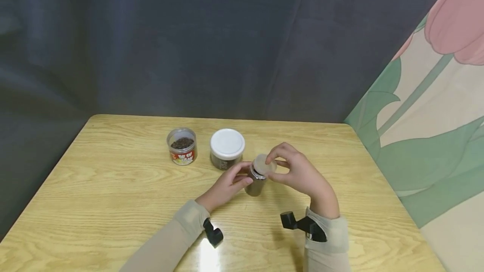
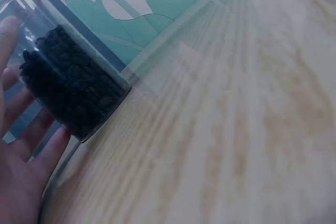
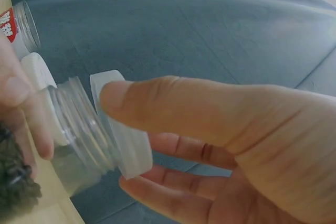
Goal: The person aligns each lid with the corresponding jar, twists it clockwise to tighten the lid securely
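Note:
A clear jar (image 1: pixel 255 184) with dark beans inside (image 2: pixel 76 80) stands on the table. My left hand (image 1: pixel 227 186) grips it, thumb on the near side and fingers round the other. My right hand (image 1: pixel 298 171) pinches a translucent lid (image 1: pixel 263 165) by its rim, tilted at the jar's mouth. In the right wrist view the lid (image 3: pixel 123 127) lies close against the threaded neck (image 3: pixel 84 124), with the thumb of the right hand (image 3: pixel 210 129) on its edge; whether it is seated cannot be told.
An open tub (image 1: pixel 182 156) with a red label and dark contents stands at the back left. Between it and the jar is a dark tub with a white lid (image 1: pixel 227 142). A dark curtain (image 1: pixel 211 45) hangs behind the table (image 1: pixel 124 179); patterned cloth (image 1: pixel 427 146) is at the right.

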Available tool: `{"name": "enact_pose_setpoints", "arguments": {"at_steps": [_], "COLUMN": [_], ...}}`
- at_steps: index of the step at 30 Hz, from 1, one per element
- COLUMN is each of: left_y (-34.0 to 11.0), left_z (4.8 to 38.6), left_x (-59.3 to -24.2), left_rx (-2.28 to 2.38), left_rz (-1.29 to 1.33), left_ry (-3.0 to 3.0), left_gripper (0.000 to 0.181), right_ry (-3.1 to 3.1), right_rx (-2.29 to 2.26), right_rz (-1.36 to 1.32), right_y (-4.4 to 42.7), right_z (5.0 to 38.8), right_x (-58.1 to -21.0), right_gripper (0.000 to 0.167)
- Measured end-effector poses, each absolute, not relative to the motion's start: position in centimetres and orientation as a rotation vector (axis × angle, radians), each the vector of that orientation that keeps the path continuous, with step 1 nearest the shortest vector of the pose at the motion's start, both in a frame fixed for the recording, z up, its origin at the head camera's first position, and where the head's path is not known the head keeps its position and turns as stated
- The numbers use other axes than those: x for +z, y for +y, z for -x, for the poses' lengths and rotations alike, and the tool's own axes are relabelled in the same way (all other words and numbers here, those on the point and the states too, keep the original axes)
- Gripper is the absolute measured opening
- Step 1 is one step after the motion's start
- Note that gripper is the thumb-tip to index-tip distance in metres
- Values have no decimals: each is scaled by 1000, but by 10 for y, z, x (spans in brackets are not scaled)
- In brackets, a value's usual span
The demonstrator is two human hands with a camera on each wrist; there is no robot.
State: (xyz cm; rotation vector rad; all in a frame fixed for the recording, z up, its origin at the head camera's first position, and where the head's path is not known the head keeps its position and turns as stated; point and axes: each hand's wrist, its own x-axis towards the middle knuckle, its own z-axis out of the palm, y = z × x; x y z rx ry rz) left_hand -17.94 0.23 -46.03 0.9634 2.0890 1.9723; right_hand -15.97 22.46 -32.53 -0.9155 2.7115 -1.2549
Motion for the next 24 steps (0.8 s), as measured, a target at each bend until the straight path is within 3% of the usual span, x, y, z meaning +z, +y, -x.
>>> {"name": "enact_pose_setpoints", "arguments": {"at_steps": [16, 24], "left_y": [0, 1], "left_z": [183, 184], "left_x": [-463, -463], "left_rx": [1975, 1982], "left_rz": [-957, -961], "left_ry": [2033, 2039], "left_gripper": [45, 44], "right_ry": [2750, 2771], "right_rx": [-1144, -1079], "right_rz": [991, 924], "right_y": [218, 217], "right_z": [158, 160], "right_x": [-327, -328], "right_gripper": [31, 42]}}
